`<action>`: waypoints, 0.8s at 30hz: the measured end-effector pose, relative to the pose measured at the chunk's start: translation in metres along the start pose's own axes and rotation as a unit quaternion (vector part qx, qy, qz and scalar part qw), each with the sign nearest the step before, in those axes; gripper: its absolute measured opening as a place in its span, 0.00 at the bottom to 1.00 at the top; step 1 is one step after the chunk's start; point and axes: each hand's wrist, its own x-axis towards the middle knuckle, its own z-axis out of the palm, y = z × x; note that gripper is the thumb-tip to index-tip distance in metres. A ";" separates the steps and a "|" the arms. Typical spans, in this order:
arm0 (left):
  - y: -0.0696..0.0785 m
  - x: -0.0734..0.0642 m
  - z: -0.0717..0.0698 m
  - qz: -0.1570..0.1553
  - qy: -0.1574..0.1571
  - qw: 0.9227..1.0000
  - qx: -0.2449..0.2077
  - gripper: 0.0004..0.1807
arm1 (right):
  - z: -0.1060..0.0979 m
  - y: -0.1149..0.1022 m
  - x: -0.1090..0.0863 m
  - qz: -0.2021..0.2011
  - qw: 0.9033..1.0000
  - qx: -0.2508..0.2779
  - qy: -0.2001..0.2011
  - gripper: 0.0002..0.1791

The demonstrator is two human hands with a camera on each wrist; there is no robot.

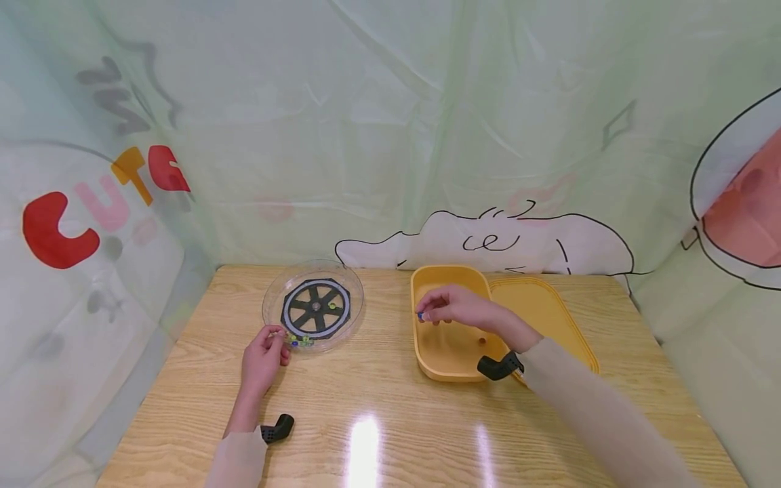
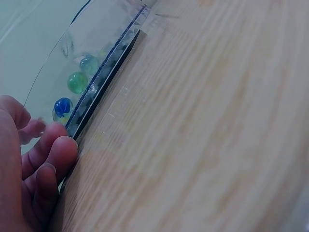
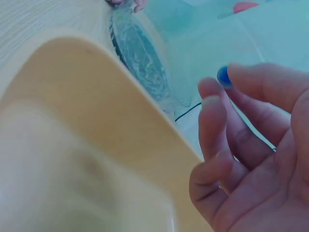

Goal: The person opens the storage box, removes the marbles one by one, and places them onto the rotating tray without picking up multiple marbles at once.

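Note:
My right hand [image 1: 454,306] pinches a blue marble [image 3: 223,76] between thumb and fingertip, over the yellow box [image 1: 427,369]. On the left, my left hand [image 1: 262,359] grips the near rim of a round clear dish [image 1: 360,318], its fingers curled at the edge. Inside the dish, close to those fingers, several marbles gather, among them a green marble [image 2: 77,82] and another blue marble [image 2: 63,106]. A black spoked wheel pattern [image 1: 316,307] shows in the dish, with a yellow-green marble [image 1: 332,306] on it.
A small brown round thing [image 1: 482,341] lies in the yellow box. The box's flat yellow lid [image 1: 543,312] lies to its right, partly behind my right arm. A printed curtain [image 1: 390,135] hangs along the back of the wooden table [image 1: 366,400].

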 end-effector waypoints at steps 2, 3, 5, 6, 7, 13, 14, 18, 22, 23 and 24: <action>-0.001 0.000 0.000 -0.001 0.000 1.000 0.000 0.11 | 0.002 -0.002 0.004 0.006 1.000 -0.004 0.014 0.13; -0.001 0.000 0.000 -0.001 0.001 1.000 0.001 0.11 | 0.003 -0.005 0.005 0.010 1.000 -0.007 0.019 0.13; -0.001 0.000 0.001 0.000 0.002 1.000 0.004 0.11 | 0.007 -0.009 0.010 0.014 0.999 -0.012 0.028 0.13; -0.001 0.000 0.001 0.001 0.003 1.000 0.005 0.11 | 0.008 -0.011 0.012 0.015 0.999 -0.016 0.032 0.12; -0.002 0.000 0.001 0.001 0.004 1.000 0.006 0.11 | 0.010 -0.013 0.015 0.014 0.999 -0.018 0.034 0.12; -0.002 0.001 0.002 0.001 0.005 1.000 0.010 0.11 | 0.025 -0.020 0.035 -0.009 0.999 -0.008 0.043 0.11; -0.002 0.001 0.002 0.001 0.005 1.000 0.011 0.11 | 0.027 -0.021 0.039 -0.014 0.999 -0.001 0.043 0.12; -0.001 0.001 0.002 0.001 0.004 1.000 0.013 0.11 | 0.039 -0.024 0.054 -0.025 0.998 0.018 0.048 0.12; 0.000 0.000 0.001 -0.004 0.001 1.000 0.013 0.11 | 0.052 -0.028 0.068 -0.017 0.998 0.013 0.064 0.11; 0.000 0.000 0.001 -0.006 0.001 1.000 0.013 0.11 | 0.056 -0.029 0.071 -0.018 0.998 0.011 0.064 0.11; 0.000 0.000 0.001 -0.007 0.001 1.000 0.013 0.11 | 0.059 -0.030 0.074 -0.020 0.998 0.006 0.066 0.11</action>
